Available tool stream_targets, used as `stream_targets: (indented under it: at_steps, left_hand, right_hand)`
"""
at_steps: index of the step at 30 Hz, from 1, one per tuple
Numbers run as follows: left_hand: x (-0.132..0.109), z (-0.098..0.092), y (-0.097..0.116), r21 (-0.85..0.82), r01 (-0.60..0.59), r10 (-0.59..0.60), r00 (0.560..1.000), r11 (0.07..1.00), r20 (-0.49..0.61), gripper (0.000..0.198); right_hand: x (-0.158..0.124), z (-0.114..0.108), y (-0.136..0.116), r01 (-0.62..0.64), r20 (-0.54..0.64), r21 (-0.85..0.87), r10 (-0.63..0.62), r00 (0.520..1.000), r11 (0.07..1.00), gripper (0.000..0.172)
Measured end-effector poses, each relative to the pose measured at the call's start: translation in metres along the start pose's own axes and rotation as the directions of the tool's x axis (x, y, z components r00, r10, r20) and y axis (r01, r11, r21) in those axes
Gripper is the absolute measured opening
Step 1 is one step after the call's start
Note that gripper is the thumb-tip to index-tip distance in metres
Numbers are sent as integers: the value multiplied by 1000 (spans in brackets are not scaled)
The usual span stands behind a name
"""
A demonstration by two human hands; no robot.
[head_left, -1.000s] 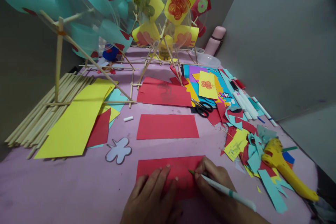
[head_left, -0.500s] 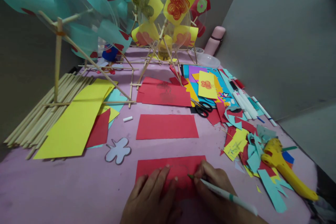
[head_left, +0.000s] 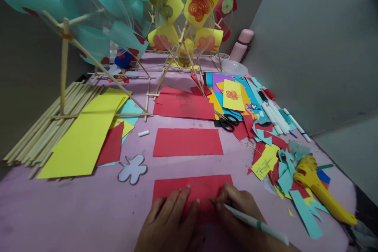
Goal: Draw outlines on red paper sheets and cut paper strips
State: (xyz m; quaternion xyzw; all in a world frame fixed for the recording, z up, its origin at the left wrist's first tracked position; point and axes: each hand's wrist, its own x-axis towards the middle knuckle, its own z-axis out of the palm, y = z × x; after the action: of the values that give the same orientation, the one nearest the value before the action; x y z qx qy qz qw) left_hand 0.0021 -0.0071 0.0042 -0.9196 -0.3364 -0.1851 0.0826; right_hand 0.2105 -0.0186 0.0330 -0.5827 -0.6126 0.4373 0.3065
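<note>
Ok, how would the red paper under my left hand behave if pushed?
The red paper looks thin, so it's probably light and bendy. Lying flat, it would likely slide or buckle rather than tip. Your left hand resting on it may hold it against a push.

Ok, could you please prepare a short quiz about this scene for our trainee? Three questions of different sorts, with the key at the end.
1. Multiple choice: what does the right hand hold?
A) scissors
B) a felt-tip marker
C) a glue gun

2. True or false: the left hand rests on the nearest red paper rectangle.

3. Fill in the blank: the butterfly-shaped cutout lies nearer to the ____ hand than to the other one.

Key: 1. B; 2. True; 3. left
</note>
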Motion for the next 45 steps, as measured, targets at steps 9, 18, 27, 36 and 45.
stream_targets:
  at_steps: [9, 18, 27, 36, 45]
  left_hand:
    - [-2, 1, 0, -27, 25, -24, 999, 999, 34, 30]
    - [-1, 0, 0, 34, -11, 10, 1000, 999, 29, 31]
    - [-1, -2, 3, 10, 74, -74, 996, 997, 55, 35]
    - [-5, 3, 10, -51, 185, -183, 982, 981, 45, 37]
    - [-5, 7, 12, -130, 229, -229, 973, 965, 17, 39]
  right_hand:
    - [0, 4, 2, -5, -18, -72, 3, 1000, 997, 16]
    - [1, 4, -4, -55, -7, -15, 55, 998, 998, 15]
    - [2, 1, 0, -110, 6, 225, 111, 994, 968, 18]
    - [15, 13, -8, -3, 18, 92, 1, 1000, 996, 13]
    - [21, 21, -6, 69, 64, 9, -70, 995, 998, 9]
